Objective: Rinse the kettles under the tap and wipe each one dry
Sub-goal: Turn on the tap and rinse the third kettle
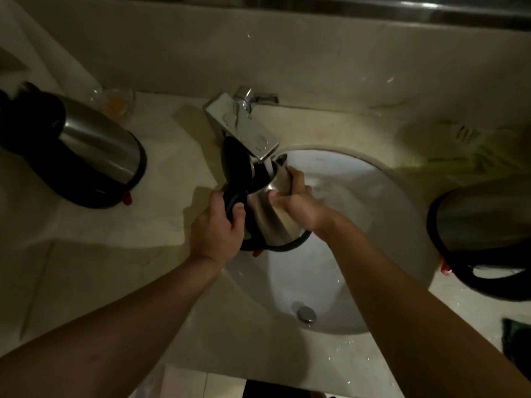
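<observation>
Rinsing is in hand: left hand (217, 225) grips the kettle (270, 214) handle, right hand (296, 199) clasps its body under the tap (244, 130) above both hands, and drying likely follows.

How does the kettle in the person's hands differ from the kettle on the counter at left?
The held kettle is over the basin under the tap; the left kettle sits on the counter. The held kettle's lid is open, water running in; the left kettle's top is blurred. The left hand and right hand grip one; nothing touches the other. Both are steel with black trim.
</observation>
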Motion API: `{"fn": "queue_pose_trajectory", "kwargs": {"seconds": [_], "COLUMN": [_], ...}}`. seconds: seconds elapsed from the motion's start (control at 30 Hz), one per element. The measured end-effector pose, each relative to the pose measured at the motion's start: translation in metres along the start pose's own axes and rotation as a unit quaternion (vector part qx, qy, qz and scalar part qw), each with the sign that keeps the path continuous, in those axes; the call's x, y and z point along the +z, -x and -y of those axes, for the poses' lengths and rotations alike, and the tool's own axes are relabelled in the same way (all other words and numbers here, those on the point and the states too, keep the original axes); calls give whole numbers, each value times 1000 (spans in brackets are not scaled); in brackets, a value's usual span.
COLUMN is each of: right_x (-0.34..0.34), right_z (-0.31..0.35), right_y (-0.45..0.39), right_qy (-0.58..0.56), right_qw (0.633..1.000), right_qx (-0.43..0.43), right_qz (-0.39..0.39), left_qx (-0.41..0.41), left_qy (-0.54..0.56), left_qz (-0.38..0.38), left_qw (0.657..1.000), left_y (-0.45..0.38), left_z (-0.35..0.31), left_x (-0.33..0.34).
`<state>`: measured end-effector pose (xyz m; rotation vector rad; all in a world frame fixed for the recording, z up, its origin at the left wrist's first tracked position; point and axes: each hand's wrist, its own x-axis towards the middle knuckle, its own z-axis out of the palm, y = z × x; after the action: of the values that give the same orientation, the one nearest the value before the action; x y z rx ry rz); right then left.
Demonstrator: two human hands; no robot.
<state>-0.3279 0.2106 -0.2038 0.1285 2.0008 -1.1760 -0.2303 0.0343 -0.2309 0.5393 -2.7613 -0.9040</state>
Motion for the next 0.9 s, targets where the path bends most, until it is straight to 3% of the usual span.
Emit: {"fn": "queue_pose_trajectory", "kwargs": {"seconds": [0.3, 0.47, 0.53, 0.63, 0.8, 0.9], "right_x": [3, -9, -21, -40, -38, -30], "right_z": [9, 19, 40, 90, 160, 168], "right_y": [18, 21, 22, 18, 15, 18], "right_qy": [-25, -75, -117, -129, -25, -13], "right_qw": [999, 997, 992, 980, 990, 987], "right_qx": [-4, 23, 14, -83, -98, -96], "right_qz": [-26, -1, -49, -130, -98, -131], "left_qx": [-21, -31, -40, -20, -17, -10], "left_qy": [0, 37, 50, 70, 39, 7], "left_qz": [28, 50, 54, 55, 108, 132], "left_qw": [999, 998, 996, 996, 993, 991], "left_y": [-1, -2, -2, -2, -1, -3], "left_z": [-3, -5, -4, 2, 13, 6], "left_x": [-8, -12, -13, -11, -6, -11]}}
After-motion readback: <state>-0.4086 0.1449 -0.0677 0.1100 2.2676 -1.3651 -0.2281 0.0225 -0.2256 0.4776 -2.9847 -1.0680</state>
